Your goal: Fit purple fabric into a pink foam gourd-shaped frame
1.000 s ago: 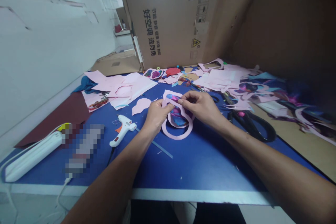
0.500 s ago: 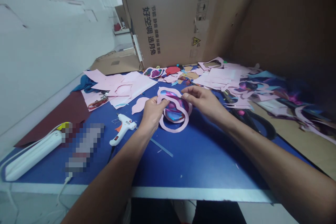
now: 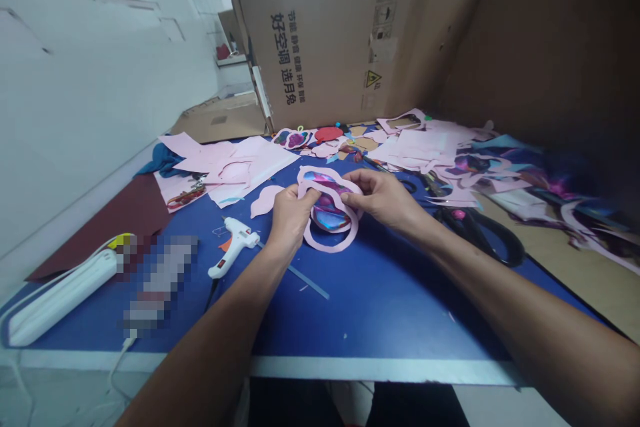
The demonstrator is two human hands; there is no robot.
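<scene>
Above the blue table, my left hand pinches the left side of a pink cut-out frame between thumb and fingers. Shiny purple-and-blue film shows through the frame's openings, with more pink material behind it. My right hand is closed on the right edge of the same piece, thumb in front and fingers behind. Left of the left hand lies a solid pink cut-out. A white hot glue gun rests on the table beside my left forearm.
Pink sheets lie at the back left, and pink and shiny scraps pile up at the back right. Black-handled scissors lie right of my forearm. A large cardboard box stands behind. A white bar-shaped device sits at front left.
My right hand has closed its thumb and fingers on the frame's right edge. The frame has shifted slightly; my left hand keeps its hold.
</scene>
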